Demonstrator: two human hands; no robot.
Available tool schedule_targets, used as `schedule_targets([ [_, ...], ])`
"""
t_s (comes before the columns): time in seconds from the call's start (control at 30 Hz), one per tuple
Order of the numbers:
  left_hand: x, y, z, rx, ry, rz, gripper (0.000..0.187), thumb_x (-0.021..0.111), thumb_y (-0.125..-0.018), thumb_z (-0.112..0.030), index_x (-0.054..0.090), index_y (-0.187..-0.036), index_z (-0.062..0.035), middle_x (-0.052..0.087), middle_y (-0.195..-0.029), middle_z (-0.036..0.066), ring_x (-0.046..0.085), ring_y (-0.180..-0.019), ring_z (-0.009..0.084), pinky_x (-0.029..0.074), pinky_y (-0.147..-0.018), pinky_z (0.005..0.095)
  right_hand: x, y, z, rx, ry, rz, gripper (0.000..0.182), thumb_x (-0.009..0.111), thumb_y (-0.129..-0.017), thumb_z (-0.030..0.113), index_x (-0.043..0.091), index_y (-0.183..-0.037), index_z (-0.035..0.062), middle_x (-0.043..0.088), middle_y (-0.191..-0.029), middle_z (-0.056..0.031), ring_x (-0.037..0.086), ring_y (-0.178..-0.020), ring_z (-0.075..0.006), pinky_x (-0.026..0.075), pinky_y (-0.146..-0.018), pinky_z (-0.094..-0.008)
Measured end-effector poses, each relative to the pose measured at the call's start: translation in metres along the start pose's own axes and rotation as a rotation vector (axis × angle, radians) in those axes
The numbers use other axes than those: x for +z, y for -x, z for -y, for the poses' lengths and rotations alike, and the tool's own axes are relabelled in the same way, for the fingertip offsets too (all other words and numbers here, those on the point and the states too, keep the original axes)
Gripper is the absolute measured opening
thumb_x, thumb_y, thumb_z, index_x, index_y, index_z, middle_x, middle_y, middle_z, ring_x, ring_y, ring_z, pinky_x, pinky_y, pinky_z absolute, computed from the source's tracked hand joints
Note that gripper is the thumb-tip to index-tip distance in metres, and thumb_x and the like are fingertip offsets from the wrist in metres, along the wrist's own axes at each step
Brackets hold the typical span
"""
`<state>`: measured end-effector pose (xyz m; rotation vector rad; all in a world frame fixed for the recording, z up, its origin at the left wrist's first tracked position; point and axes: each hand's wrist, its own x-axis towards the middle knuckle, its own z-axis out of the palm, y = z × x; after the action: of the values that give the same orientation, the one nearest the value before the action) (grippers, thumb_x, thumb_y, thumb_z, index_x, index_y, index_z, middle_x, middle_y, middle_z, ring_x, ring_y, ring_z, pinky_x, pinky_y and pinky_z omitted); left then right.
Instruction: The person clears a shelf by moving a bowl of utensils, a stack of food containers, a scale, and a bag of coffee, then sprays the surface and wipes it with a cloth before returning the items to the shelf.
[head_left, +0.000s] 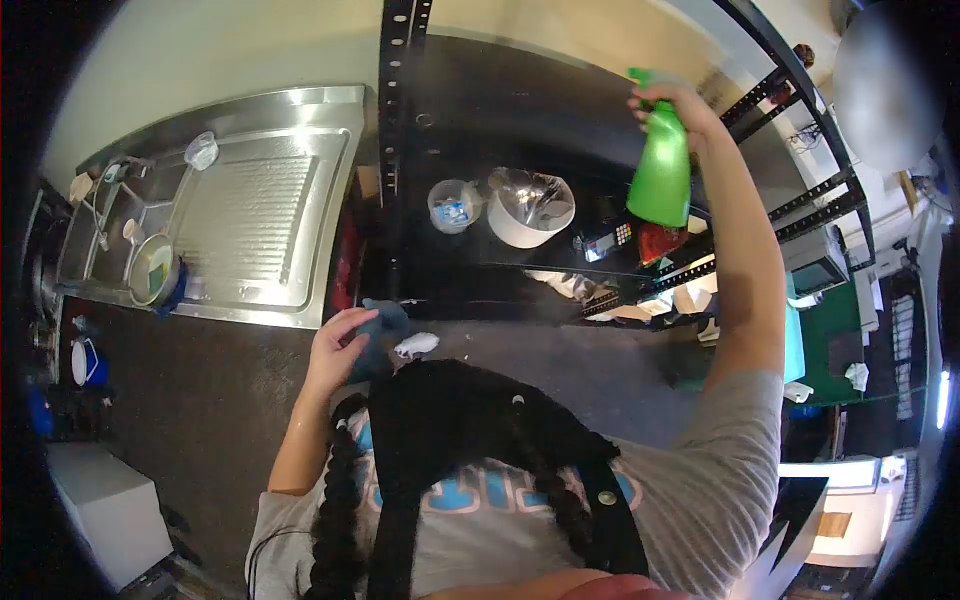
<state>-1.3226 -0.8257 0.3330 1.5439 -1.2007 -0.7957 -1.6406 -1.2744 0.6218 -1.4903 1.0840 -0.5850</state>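
My right hand is raised over the black shelf, its fingers wrapped round the neck and trigger of a green spray bottle. The bottle is roughly upright, its nozzle pointing left. Low at the left, my left hand is closed on a blue-grey cloth, which hangs near the shelf's front edge. On the shelf stand a clear plastic tub with blue and white items inside and a white round container with clear plastic in it. A small keypad device lies to their right.
A steel sink with a ribbed drainboard stands at the left, with a bowl at its basin and a clear plastic cup on it. Perforated black uprights frame the shelf. A white box stands at the lower left.
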Motion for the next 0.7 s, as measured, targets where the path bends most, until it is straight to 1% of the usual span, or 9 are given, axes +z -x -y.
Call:
schedule_targets([
  [0.17, -0.022, 0.009, 0.009, -0.012, 0.040, -0.027, 0.041, 0.063, -0.081, 0.003, 0.069, -0.121, -0.0056, 0.063, -0.121, 0.011, 0.059, -0.115, 0.0226, 0.043, -0.100, 0.0308, 0.086, -0.044, 0.017, -0.027, 0.057, 0.193, 0.019, 0.071, -0.085, 0.020, 0.063, -0.093, 0.0052, 0.066, -0.084, -0.0036, 0.063, -0.067, -0.0112, 0.058, -0.067, -0.0308],
  [0.3, -0.049, 0.023, 0.027, -0.077, 0.101, -0.081, 0.041, 0.063, -0.082, 0.002, 0.069, -0.121, -0.0059, 0.063, -0.123, 0.011, 0.059, -0.116, 0.0220, 0.043, -0.101, 0.0309, 0.110, -0.032, 0.036, -0.123, -0.060, 0.163, 0.016, 0.071, -0.085, 0.018, 0.062, -0.092, 0.0055, 0.064, -0.081, -0.0030, 0.062, -0.066, -0.0112, 0.060, -0.069, -0.0315],
  [0.37, -0.066, 0.031, 0.033, -0.064, 0.097, -0.102, 0.041, 0.063, -0.082, 0.002, 0.069, -0.121, -0.0062, 0.063, -0.123, 0.011, 0.059, -0.116, 0.0220, 0.043, -0.100, 0.0308, 0.118, -0.004, 0.041, -0.093, -0.058, 0.196, 0.016, 0.069, -0.087, 0.016, 0.062, -0.096, 0.0044, 0.064, -0.080, -0.0032, 0.062, -0.069, -0.0117, 0.058, -0.071, -0.0312],
  [0.43, -0.083, 0.042, 0.038, -0.046, 0.083, -0.171, 0.042, 0.063, -0.082, 0.003, 0.069, -0.123, -0.0070, 0.064, -0.122, 0.011, 0.059, -0.115, 0.0215, 0.043, -0.100, 0.0306, 0.137, 0.034, 0.032, -0.111, -0.134, 0.231, 0.028, 0.064, -0.087, 0.016, 0.061, -0.112, 0.0024, 0.064, -0.089, -0.0051, 0.060, -0.070, -0.0148, 0.053, -0.072, -0.0315],
  [0.47, -0.094, 0.047, 0.038, -0.078, 0.071, -0.185, 0.043, 0.062, -0.083, 0.004, 0.068, -0.124, -0.0073, 0.063, -0.123, 0.011, 0.059, -0.115, 0.0216, 0.044, -0.100, 0.0313, 0.155, 0.060, 0.027, -0.085, -0.151, 0.203, 0.042, 0.066, -0.082, 0.015, 0.057, -0.121, 0.0008, 0.064, -0.094, -0.0070, 0.060, -0.070, -0.0149, 0.054, -0.070, -0.0318],
  [0.53, -0.112, 0.060, 0.053, -0.083, 0.098, -0.238, 0.044, 0.062, -0.083, 0.004, 0.067, -0.125, -0.0074, 0.063, -0.123, 0.011, 0.059, -0.116, 0.0216, 0.044, -0.100, 0.0323, 0.188, 0.081, 0.013, -0.253, 0.121, 0.440, 0.055, 0.071, -0.072, 0.015, 0.057, -0.122, -0.0021, 0.065, -0.094, -0.0108, 0.064, -0.064, -0.0179, 0.053, -0.058, -0.0313],
  [0.57, -0.121, 0.067, 0.054, -0.100, 0.090, -0.267, 0.044, 0.062, -0.083, 0.004, 0.067, -0.125, -0.0074, 0.063, -0.123, 0.011, 0.059, -0.116, 0.0216, 0.044, -0.100, 0.0323, 0.224, 0.103, 0.006, -0.274, 0.200, 0.377, 0.059, 0.073, -0.070, 0.018, 0.059, -0.123, -0.0032, 0.066, -0.092, -0.0111, 0.065, -0.063, -0.0188, 0.053, -0.057, -0.0307],
  [0.67, -0.144, 0.082, 0.053, -0.123, 0.080, -0.282, 0.047, 0.061, -0.082, 0.005, 0.066, -0.127, -0.0079, 0.062, -0.124, 0.011, 0.058, -0.117, 0.0213, 0.044, -0.100, 0.0320, 0.314, 0.116, -0.041, -0.231, 0.009, 0.524, 0.052, 0.073, -0.073, 0.001, 0.061, -0.123, -0.0042, 0.068, -0.095, -0.0095, 0.066, -0.074, -0.0172, 0.053, -0.067, -0.0290],
  [0.7, -0.152, 0.087, 0.054, -0.142, 0.121, -0.277, 0.049, 0.061, -0.081, 0.006, 0.065, -0.128, -0.0064, 0.060, -0.129, 0.011, 0.057, -0.120, 0.0211, 0.043, -0.101, 0.0320, 0.343, 0.102, -0.062, -0.274, 0.088, 0.570, 0.047, 0.074, -0.079, 0.004, 0.061, -0.123, -0.0034, 0.069, -0.101, -0.0095, 0.067, -0.082, -0.0179, 0.055, -0.071, -0.0303],
])
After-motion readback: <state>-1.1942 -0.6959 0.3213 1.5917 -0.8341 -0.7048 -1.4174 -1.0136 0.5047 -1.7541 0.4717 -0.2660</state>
